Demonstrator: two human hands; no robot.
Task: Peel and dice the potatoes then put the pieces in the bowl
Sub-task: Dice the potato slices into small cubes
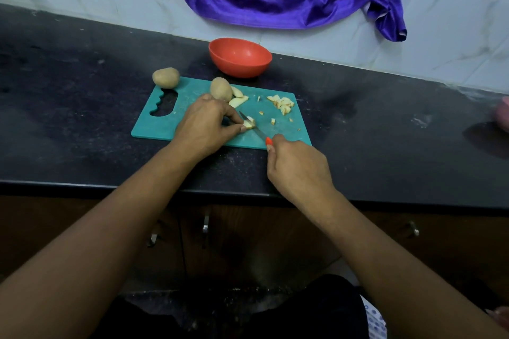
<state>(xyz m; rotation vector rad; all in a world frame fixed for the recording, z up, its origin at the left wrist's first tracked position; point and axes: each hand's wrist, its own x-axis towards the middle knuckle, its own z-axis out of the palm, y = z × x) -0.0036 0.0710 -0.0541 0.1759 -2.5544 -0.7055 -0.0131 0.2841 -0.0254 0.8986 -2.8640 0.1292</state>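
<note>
**Entry: dicing cut on a potato piece, bowl not yet filled**

Left hand [205,124]: fingers curled and pinching a small pale potato piece [249,122] against the cutting board [154,129]. Right hand [296,165]: fingers wrapped round the orange handle of the knife [260,133]. The blade lies across the piece, just beside the left fingertips.

Orientation: the knife's long axis runs diagonally, with the tip pointing away and left, past the pinching fingers, and the handle back toward the right hand. The piece is stubby and partly covered. Its long axis seems to run crosswise to the blade, but I cannot tell for certain.

Judgement on technique: keep the left fingertips tucked back from the edge, press straight down, and shift the pinch back after each cut so the cubes come out even.

Beyond the left fingers stands a whole potato [221,89], with cut slices [238,98] touching it. A second potato [166,77] sits further left at the board's corner. The diced pile [283,104] lies beyond the right fingers. The red bowl [239,56] stands on the worktop [82,118] past the board, with no pieces visible inside.
</note>
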